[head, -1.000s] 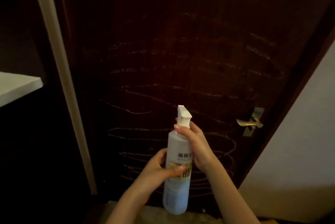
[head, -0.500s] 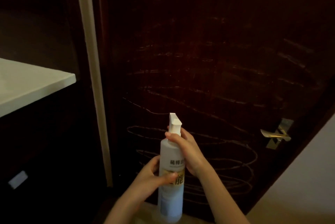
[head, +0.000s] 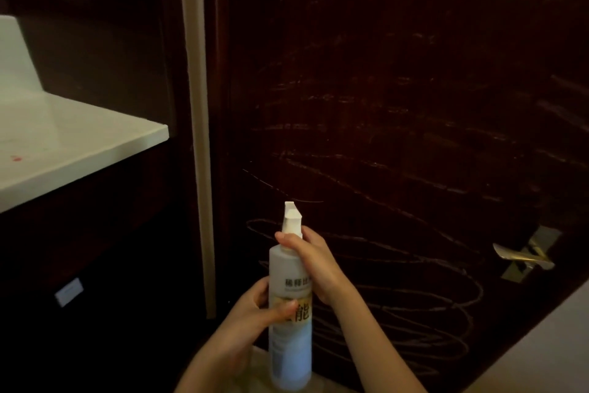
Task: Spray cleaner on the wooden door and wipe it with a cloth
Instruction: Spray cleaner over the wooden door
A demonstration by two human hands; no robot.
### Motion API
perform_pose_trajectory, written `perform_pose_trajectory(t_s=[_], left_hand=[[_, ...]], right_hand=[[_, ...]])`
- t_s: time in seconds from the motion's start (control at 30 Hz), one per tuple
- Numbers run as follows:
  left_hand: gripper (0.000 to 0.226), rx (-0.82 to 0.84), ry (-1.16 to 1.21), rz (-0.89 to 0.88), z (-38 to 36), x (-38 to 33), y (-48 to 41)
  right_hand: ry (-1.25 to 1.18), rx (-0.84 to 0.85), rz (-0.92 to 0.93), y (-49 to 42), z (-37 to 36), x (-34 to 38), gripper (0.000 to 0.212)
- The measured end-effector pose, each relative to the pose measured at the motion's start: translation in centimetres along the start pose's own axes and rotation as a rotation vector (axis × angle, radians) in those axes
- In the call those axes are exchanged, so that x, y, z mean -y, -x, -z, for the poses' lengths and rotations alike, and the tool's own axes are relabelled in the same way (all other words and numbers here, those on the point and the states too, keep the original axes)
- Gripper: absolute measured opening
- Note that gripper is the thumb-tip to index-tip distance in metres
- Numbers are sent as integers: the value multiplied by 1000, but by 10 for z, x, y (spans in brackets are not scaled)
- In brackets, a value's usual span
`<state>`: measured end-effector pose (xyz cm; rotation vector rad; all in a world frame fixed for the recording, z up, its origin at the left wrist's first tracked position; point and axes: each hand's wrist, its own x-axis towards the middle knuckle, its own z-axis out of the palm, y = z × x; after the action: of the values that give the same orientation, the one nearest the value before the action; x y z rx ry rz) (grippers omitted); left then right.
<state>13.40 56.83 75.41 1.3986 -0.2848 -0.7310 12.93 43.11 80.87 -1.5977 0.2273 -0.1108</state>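
Note:
A dark wooden door (head: 398,90) fills the middle and right of the view, covered with pale looping scribble marks. In front of it I hold a tall white spray bottle (head: 290,348) upright, its white nozzle pointing at the door. My left hand (head: 258,313) wraps the bottle's middle, thumb across the yellow label. My right hand (head: 318,262) grips the neck just under the nozzle, a finger over the front. No cloth is in view.
A brass lever handle (head: 522,257) sits on the door's right side. A pale door-frame strip (head: 197,137) runs down left of the door. A white countertop (head: 63,144) juts in at the left over dark cabinets. Pale wall (head: 541,345) shows at lower right.
The view has swung left: the door, handle and frame strip have shifted right and more of the countertop shows. Both hands keep the same hold on the bottle.

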Motion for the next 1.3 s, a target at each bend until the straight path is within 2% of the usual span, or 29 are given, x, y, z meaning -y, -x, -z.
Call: perform_pose_trajectory(t_s=[0.37,0.5,0.67,0.83,0.9,0.97,1.1,1.23,1.3], left_hand=[[53,-114,41,-66,16,-3,-1],[53,-116,46,-46,12,-1,-4],[56,-12,-44,-18,-3,2,-14],[48,124,-87,25,-41,7,-31],[48,174,-96,42,-57,12,-33],[50,230,-108,52,-71,16,-36],[46,304,-151,74,-96,21,-41],[48,377,-198,77,-117,24,-43],[50,423,-217,81,-128,24,-43]], right_hand=[[61,78,4,-15,-22,12,30],[26,81,11,-14,-16,6,36],[-93,-77,23,1,10,-10,48],[-189,-317,40,25,49,-20,39],[-182,-393,42,35,63,-23,42],[-172,-431,37,45,77,-26,47],[-173,-448,19,65,100,-30,39],[-185,-522,44,87,115,-32,43],[-198,-581,67,97,122,-34,52]])
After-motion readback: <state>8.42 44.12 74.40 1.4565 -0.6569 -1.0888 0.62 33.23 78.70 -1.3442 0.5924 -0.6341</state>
